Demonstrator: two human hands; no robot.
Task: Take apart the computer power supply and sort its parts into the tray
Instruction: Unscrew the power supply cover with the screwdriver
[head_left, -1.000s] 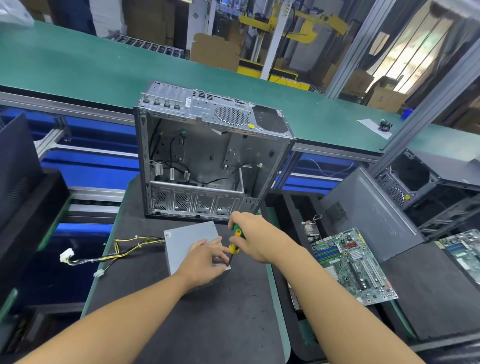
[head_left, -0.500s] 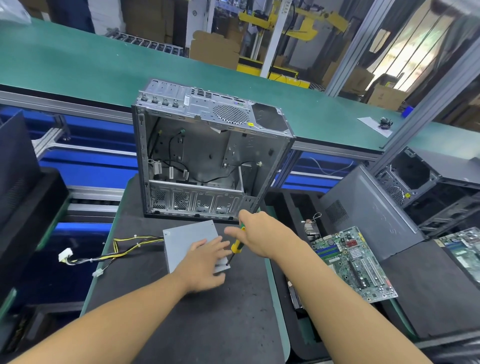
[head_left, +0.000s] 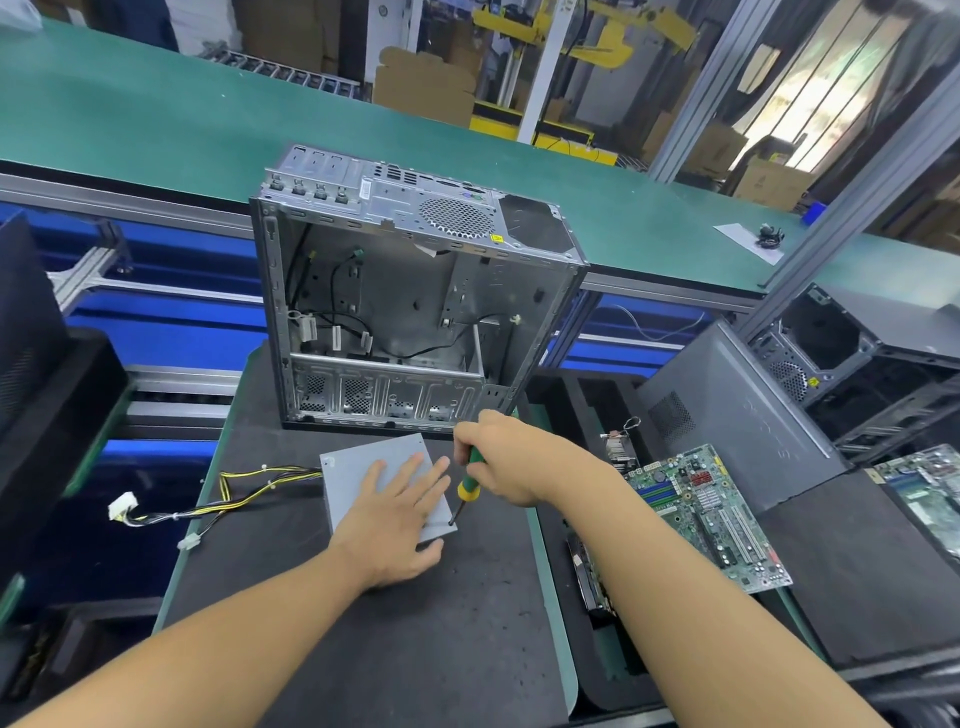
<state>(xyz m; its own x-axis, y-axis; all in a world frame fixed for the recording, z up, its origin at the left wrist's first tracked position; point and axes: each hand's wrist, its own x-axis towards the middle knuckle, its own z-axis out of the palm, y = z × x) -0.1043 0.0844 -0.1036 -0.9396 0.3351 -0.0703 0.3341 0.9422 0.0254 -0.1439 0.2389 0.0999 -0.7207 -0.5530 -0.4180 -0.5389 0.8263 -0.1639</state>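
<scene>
A: Power supply (head_left: 358, 467), where?
B: Lies flat on the black mat (head_left: 415, 623), at six o'clock of the open computer case (head_left: 405, 312), near it yet apart.
A: And the left hand (head_left: 395, 514)?
B: Presses palm-down on the grey lid, with fingers straight and spread toward one o'clock. Covers much of the lid's five o'clock part.
A: Right hand (head_left: 506, 462)?
B: Sits at three o'clock of the left one, curled round a green and yellow screwdriver (head_left: 470, 480). Holds it tilted, handle up toward twelve, tip down at the lid's five o'clock corner, between left forefinger and thumb. Too small to tell whether seated in a screw.
A: Cables?
B: Yellow and black bundle (head_left: 249, 493), leaving the box toward nine o'clock and ending in a white connector (head_left: 123, 506) past the mat's edge.
A: The case itself?
B: Stands upright with the open side facing the camera. Shows black leads inside and perforated metal bays along the bottom.
A: Around the mat?
B: At three o'clock, a dark foam tray (head_left: 561, 405) with a small metal part (head_left: 618, 449) in one recess, then a green motherboard (head_left: 706, 514) lying flat just past it. Toward two o'clock, a grey side panel (head_left: 727, 415) leaning up. At twelve o'clock, behind the case, a long green conveyor belt (head_left: 156, 119).
</scene>
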